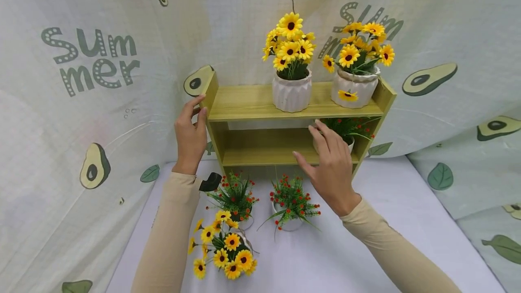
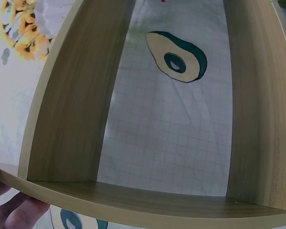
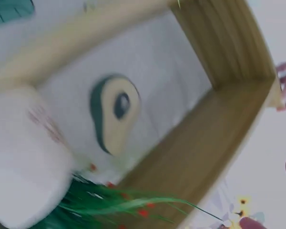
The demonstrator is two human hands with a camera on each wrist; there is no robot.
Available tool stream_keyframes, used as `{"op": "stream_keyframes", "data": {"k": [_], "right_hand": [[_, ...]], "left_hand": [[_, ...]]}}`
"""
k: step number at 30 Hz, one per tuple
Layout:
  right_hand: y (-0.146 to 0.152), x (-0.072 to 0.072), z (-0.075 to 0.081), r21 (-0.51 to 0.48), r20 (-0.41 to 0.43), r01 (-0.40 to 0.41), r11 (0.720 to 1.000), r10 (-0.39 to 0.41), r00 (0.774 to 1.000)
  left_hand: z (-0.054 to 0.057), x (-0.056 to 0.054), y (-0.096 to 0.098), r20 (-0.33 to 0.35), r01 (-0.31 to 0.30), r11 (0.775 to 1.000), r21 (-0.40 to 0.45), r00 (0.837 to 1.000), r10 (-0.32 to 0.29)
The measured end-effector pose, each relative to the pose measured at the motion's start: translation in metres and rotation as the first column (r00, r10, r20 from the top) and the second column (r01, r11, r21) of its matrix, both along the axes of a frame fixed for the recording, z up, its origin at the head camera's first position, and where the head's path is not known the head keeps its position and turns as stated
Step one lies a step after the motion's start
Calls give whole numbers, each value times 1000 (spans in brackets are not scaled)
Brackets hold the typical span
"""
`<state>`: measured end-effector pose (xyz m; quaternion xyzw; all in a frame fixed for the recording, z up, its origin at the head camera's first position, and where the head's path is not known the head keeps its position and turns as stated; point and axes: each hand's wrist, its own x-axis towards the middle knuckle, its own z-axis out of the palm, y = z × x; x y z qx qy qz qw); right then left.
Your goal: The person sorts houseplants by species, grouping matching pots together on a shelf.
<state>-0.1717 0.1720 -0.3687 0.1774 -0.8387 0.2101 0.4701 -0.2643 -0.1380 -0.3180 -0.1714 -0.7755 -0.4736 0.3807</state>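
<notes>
My left hand grips the upper left side panel of a small wooden shelf, thumb and fingers on either side of the board in the left wrist view. My right hand, fingers loosely extended, is in front of the lower tier's right part and holds nothing. Behind it, partly hidden, a white pot of green leaves with red flowers stands on that tier. On the top board are two whitish pots of yellow sunflowers, one near the middle and one at the right end.
On the white tabletop, in front of the shelf, stand two pots of red-flowered greenery, left and right. A pot of sunflowers is nearer at the left. Cloth printed with avocados hangs behind and at both sides.
</notes>
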Motion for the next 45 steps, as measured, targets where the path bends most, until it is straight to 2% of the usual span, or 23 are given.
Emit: {"op": "stream_keyframes", "data": {"k": [6,9,17,22,24,26,28,32,35,37,39,41,43,45], "right_hand": [[15,22,-47,-46,-22,-46,998,45,999],[25,29,-71,-62,4,-34,997,34,999],[47,42,-124,-40,184,60,997,-52,981],[50,46,-150,-4,293,85,996,-80,953],[48,49,-157,2,354,85,996,-80,932],[46,53,-162,-11,431,79,997,-66,900],[43,55,-165,-39,524,68,997,-38,851],[36,59,-168,-132,685,34,991,67,725],[32,60,-170,-213,748,7,977,158,644],[29,60,-172,-264,764,-5,964,213,609],[27,59,-174,-321,765,-18,947,270,585],[24,58,-177,-367,753,-35,929,319,575],[22,57,-180,-403,729,-61,913,361,581],[20,55,-182,-421,702,-89,902,387,598]], "left_hand": [[1,-1,0,2,-4,1000,-11,1000,4],[2,0,0,4,-4,1000,-16,1000,4],[1,1,0,8,-16,1000,-22,1000,16],[0,1,-1,1,-11,1000,-15,1000,11],[0,1,-1,-1,-9,1000,-11,1000,9],[0,1,0,-2,-12,1000,-9,1000,11],[0,0,0,-1,-11,1000,-6,1000,11],[0,1,1,-2,-7,1000,-3,1000,7],[0,1,1,-1,-6,1000,-4,1000,6],[-1,0,1,1,-5,1000,-1,1000,5],[-1,0,1,3,-3,1000,2,1000,3],[-1,0,1,4,1,1000,6,1000,-1],[-1,0,1,5,4,1000,9,1000,-4],[0,0,1,3,7,1000,12,1000,-7]]}}
